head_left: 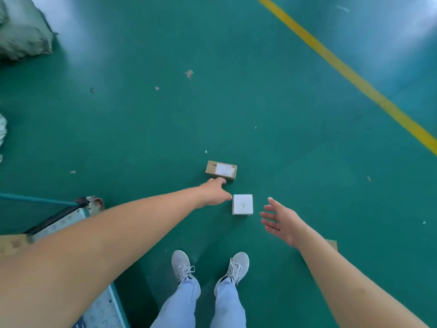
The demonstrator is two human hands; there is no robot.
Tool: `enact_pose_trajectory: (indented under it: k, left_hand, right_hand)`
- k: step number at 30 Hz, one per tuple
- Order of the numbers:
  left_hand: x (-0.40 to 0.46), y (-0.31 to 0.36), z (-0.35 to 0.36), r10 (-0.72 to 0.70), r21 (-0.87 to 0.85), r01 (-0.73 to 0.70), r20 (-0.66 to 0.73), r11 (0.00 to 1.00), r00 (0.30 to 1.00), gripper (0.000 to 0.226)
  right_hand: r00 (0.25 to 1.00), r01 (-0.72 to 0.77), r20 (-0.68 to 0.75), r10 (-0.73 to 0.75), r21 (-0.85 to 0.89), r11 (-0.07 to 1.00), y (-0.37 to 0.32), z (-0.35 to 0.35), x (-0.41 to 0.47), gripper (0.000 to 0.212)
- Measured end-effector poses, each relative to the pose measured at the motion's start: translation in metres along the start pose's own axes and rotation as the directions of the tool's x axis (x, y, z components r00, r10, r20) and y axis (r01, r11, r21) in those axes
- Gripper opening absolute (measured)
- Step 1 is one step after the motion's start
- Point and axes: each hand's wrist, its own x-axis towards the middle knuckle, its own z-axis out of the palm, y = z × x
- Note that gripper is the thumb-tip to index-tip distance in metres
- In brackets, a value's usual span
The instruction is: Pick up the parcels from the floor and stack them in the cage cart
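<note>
Two parcels lie on the green floor ahead of my feet. The farther one is a small brown cardboard box (221,170) with a white label. The nearer one is a small white box (242,204). My left hand (215,191) reaches out between them, its fingers straight and its fingertips right beside both boxes; it holds nothing. My right hand (281,221) hovers open, palm up, a little to the right of the white box. A corner of the cage cart (78,209), with a blue frame and a caster wheel, shows at the left under my left arm.
A grey-green sack (23,31) lies at the top left. A yellow line (354,76) crosses the floor at the right. Small scraps of paper litter the floor. Part of another brown parcel (332,243) peeks out behind my right forearm. My two feet stand at the bottom centre.
</note>
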Motion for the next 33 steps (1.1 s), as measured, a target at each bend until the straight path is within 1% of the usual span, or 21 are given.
enact_pose_trajectory:
  k: [5,9,13,16,18,21,24,26,28,29,31,33]
  left_hand:
    - [0.105,-0.024,0.064,-0.055,-0.072,0.06,0.074,0.996,0.996,0.072]
    - [0.177,-0.061,0.115,-0.162,-0.165,0.184,0.137,0.969,0.977,0.071]
    - [0.244,-0.099,0.169,-0.215,-0.246,0.259,0.192,0.934,0.958,0.073]
    - [0.295,-0.122,0.206,-0.233,-0.324,0.292,0.208,0.9,0.95,0.075]
    - [0.329,-0.134,0.228,-0.232,-0.37,0.29,0.195,0.882,0.953,0.077]
    - [0.369,-0.142,0.251,-0.227,-0.428,0.279,0.168,0.86,0.959,0.083]
    - [0.406,-0.153,0.271,-0.21,-0.473,0.265,0.166,0.841,0.963,0.089]
    - [0.426,-0.159,0.282,-0.201,-0.474,0.255,0.163,0.843,0.966,0.08]
    - [0.444,-0.165,0.29,-0.193,-0.485,0.249,0.164,0.838,0.967,0.057]
    - [0.449,-0.167,0.293,-0.187,-0.488,0.249,0.173,0.837,0.967,0.049]
    - [0.457,-0.172,0.295,-0.179,-0.522,0.262,0.204,0.812,0.962,0.044]
    - [0.455,-0.175,0.294,-0.187,-0.531,0.292,0.243,0.795,0.952,0.046]
  right_hand:
    - [0.997,-0.064,-0.047,0.066,0.05,0.997,0.048,-0.014,0.102,0.036]
    - [0.992,-0.103,-0.064,0.105,0.039,0.994,0.088,-0.012,0.18,0.035]
    - [0.989,-0.133,-0.068,0.132,-0.016,0.991,0.126,-0.008,0.255,0.038]
    - [0.989,-0.123,-0.087,0.12,-0.033,0.992,0.146,-0.005,0.315,0.043]
    - [0.991,-0.088,-0.106,0.083,-0.046,0.995,0.156,-0.001,0.355,0.048]
    - [0.988,-0.029,-0.152,0.02,-0.061,0.998,0.166,0.005,0.402,0.049]
    - [0.982,0.017,-0.188,-0.031,-0.075,0.997,0.173,0.014,0.444,0.065]
    - [0.979,0.045,-0.195,-0.062,-0.089,0.995,0.177,0.021,0.468,0.073]
    - [0.976,0.067,-0.199,-0.086,-0.098,0.993,0.181,0.027,0.49,0.077]
    - [0.976,0.073,-0.196,-0.091,-0.099,0.992,0.182,0.03,0.496,0.079]
    - [0.975,0.064,-0.206,-0.081,-0.088,0.994,0.184,0.037,0.506,0.085]
    - [0.978,0.029,-0.205,-0.047,-0.09,0.996,0.184,0.043,0.503,0.084]
